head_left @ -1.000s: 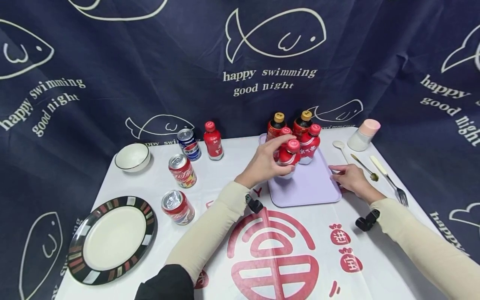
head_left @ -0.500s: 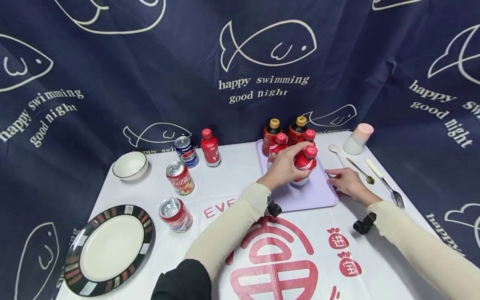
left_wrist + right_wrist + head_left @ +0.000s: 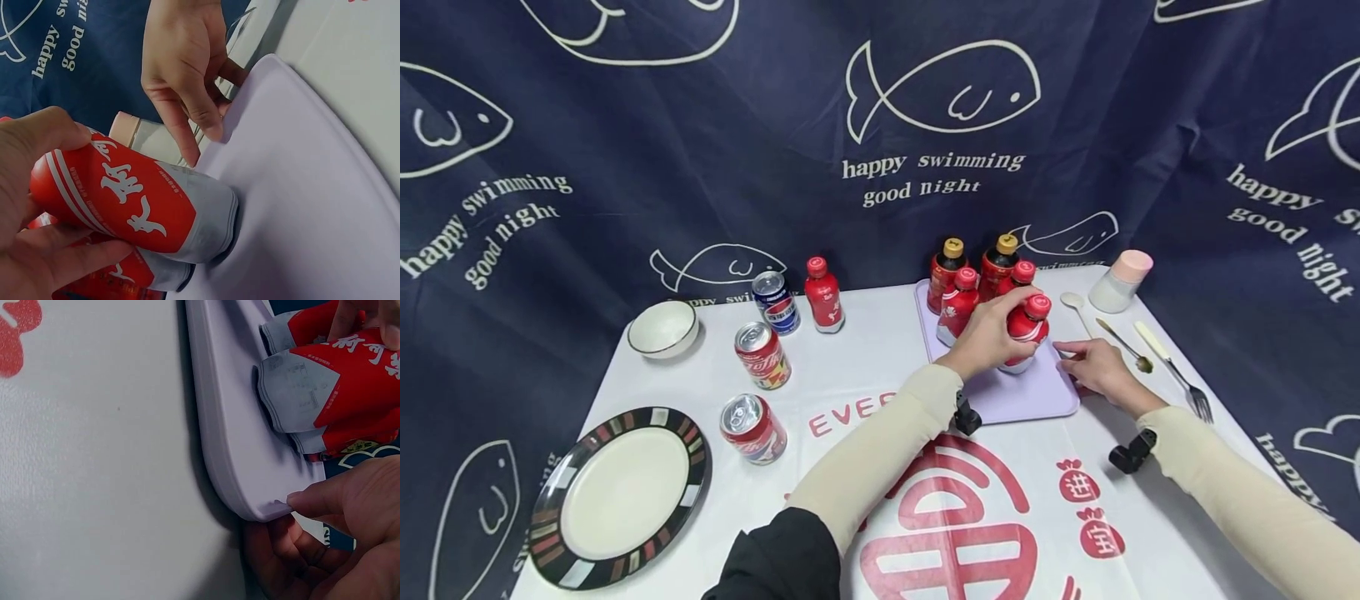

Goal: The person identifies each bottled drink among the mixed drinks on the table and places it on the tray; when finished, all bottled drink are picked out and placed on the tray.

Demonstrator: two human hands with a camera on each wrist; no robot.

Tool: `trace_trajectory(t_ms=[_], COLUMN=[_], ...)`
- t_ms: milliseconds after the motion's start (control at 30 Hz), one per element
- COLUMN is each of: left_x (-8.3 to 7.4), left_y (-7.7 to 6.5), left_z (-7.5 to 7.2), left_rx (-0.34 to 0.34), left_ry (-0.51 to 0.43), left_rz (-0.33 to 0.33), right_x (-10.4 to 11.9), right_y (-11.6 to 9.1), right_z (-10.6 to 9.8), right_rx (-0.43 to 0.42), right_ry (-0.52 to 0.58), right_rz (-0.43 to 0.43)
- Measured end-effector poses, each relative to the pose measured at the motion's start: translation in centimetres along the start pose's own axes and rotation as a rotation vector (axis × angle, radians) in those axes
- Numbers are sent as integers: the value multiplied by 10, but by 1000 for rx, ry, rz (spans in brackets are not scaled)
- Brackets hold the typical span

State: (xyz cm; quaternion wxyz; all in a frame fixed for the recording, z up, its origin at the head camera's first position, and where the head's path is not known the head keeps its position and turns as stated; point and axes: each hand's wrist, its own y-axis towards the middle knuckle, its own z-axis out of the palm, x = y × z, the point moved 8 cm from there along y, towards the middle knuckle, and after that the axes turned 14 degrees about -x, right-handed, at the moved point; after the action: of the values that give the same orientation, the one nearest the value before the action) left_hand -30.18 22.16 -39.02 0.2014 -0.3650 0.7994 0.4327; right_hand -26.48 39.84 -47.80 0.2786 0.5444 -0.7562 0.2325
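Observation:
My left hand (image 3: 988,336) grips a red bottle (image 3: 131,194) with a red cap and a clear lower part, upright over the right side of a lilac tray (image 3: 992,403). In the left wrist view the bottle's base is at the tray surface; whether it bears weight there I cannot tell. My right hand (image 3: 1097,367) pinches the tray's right rim, thumb on top and fingers below, as the right wrist view shows. Behind the held bottle, on the tray, stand a red bottle (image 3: 957,310), another red-capped bottle (image 3: 1022,273), partly hidden, and two yellow-capped dark bottles (image 3: 946,271).
Right of the tray lie a white spoon (image 3: 1075,304), a small gold-tipped utensil (image 3: 1123,343) and a fork (image 3: 1176,371), near a pink-lidded jar (image 3: 1120,283). Leftward stand a red bottle (image 3: 825,298), several cans (image 3: 762,357), a bowl (image 3: 662,331) and a dark-rimmed plate (image 3: 550,517).
My left hand has carried the red bottle rightward across the tray, from beside the other red bottle to the tray's right side. The right hand stays at the tray rim.

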Motion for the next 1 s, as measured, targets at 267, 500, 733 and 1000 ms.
trace_trajectory(t_ms=[267,500,733,1000], left_x=[-1,1,0,-4], left_y=[0,-1,-2,-3], left_z=[3,3,4,2], left_rx=[-2,-5,4,24], left_ry=[4,3,21,34], left_rz=[-13,-13,-5,-6], right_x=[1,2,2,2], right_y=[-1,-2,-2,-2], right_z=[-2,-2,0,0], right_rx=[-4,1,10,-1], right_ry=[11,18,17,2], right_rz=[-9,4,8,-11])
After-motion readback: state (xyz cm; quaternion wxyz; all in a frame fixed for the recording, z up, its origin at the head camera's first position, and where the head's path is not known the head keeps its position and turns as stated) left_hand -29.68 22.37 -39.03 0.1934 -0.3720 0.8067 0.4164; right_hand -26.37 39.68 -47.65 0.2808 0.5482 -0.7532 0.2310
